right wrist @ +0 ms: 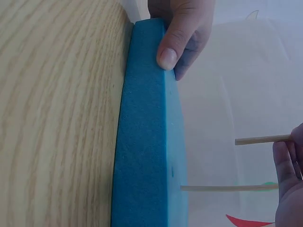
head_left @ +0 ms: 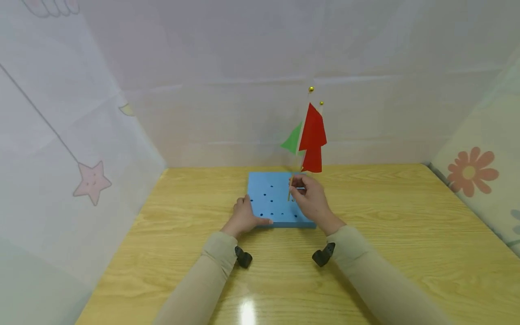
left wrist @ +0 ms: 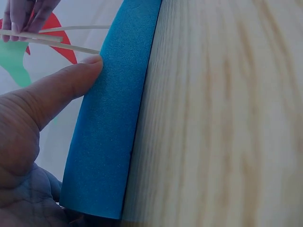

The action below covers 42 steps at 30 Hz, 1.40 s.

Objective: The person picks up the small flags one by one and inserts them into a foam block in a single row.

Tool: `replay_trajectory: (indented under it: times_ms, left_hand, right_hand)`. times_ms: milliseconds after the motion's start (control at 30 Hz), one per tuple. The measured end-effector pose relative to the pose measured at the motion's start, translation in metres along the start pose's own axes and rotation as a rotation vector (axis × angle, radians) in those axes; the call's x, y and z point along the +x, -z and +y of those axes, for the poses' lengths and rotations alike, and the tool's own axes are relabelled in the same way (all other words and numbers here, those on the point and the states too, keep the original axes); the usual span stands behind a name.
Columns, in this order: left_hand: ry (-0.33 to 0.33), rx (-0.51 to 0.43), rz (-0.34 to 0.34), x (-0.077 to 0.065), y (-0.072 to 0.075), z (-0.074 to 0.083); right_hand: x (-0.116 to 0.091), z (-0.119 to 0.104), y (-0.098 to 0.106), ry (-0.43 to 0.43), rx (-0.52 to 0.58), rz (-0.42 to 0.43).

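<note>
A blue foam board (head_left: 280, 206) with several small dark holes lies flat on the table. My left hand (head_left: 243, 214) grips its near left corner, thumb along the front edge and fingers on the left side. Over the right part of the board, my right hand (head_left: 310, 198) pinches a thin wooden flagstick (right wrist: 260, 140) between thumb and fingers. The stick's lower end is clear of the board in the right wrist view. Above that hand, red flags (head_left: 312, 128) and a green flag (head_left: 293, 141) overlap. Another stick (right wrist: 222, 188) stands upright in the board.
The light wooden table (head_left: 195, 189) carries the board near its back edge. Pale printed cloth (head_left: 227, 90) hangs behind and along both sides. Gold balls (head_left: 311, 89) top the flagsticks. Small black cameras sit at both wrists.
</note>
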State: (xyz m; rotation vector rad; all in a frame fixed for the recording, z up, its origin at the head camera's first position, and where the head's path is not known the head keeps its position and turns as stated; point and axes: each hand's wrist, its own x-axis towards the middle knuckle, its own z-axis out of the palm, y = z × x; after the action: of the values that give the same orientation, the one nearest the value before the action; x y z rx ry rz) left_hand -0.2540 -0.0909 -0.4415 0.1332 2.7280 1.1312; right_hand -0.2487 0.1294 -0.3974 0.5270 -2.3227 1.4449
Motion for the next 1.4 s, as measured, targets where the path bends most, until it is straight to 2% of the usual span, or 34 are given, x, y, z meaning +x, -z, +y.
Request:
replay_trajectory:
  times_ms: [167, 467, 1067, 1400]
  left_hand:
    - [0.013, -0.013, 0.010, -0.002, 0.001, -0.002]
    - [0.001, 0.003, 0.016, -0.002, 0.000, -0.002]
    - [-0.044, 0.004, 0.018, -0.003, -0.004, 0.005]
    - [-0.049, -0.002, 0.005, -0.008, -0.002, 0.008]
  right_hand:
    - [0.005, 0.004, -0.014, 0.010, -0.036, -0.032]
    - [0.016, 0.005, -0.032, -0.050, -0.059, -0.071]
    - [0.017, 0.014, -0.048, -0.124, -0.090, -0.078]
    - [0.012, 0.020, -0.053, -0.106, -0.125, -0.084]
